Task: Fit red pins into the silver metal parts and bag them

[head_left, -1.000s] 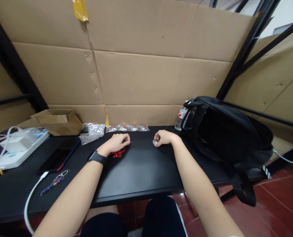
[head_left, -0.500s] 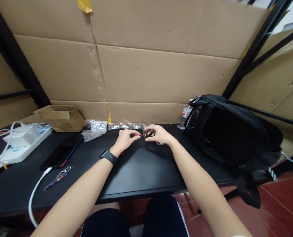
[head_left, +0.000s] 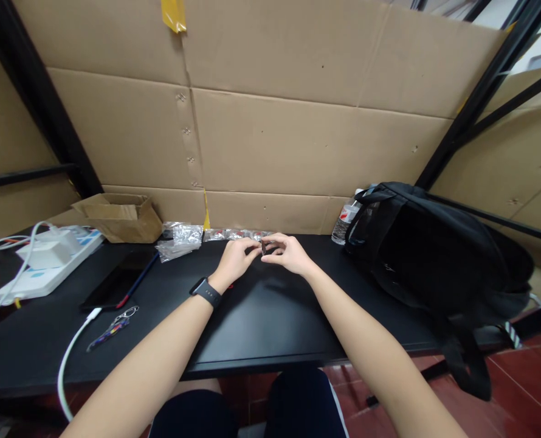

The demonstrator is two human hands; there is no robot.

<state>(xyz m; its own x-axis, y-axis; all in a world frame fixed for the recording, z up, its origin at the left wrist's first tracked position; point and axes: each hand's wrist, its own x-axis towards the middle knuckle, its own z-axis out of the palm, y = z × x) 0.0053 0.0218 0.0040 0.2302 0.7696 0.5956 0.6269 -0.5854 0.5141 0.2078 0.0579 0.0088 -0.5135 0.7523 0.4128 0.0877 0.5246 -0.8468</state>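
Over the back middle of the black desk, my two hands meet at the fingertips. My right hand pinches a small dark round piece, seen almost edge-on. My left hand, with a black watch at the wrist, is closed in a pinch against its left side; whatever lies in those fingertips is hidden. A bit of something red shows on the desk by my left wrist. Behind the hands, several small clear-wrapped pieces with red spots line the cardboard wall.
Left of the hands lie clear plastic bags, an open cardboard box, a power strip, a phone with a pen alongside, and a keyring. To the right stand a water bottle and a black backpack.
My hands have come together, so the left fingertips now meet the round piece in my right hand. The red bit at my left fingertips is no longer visible. The view has shifted slightly.
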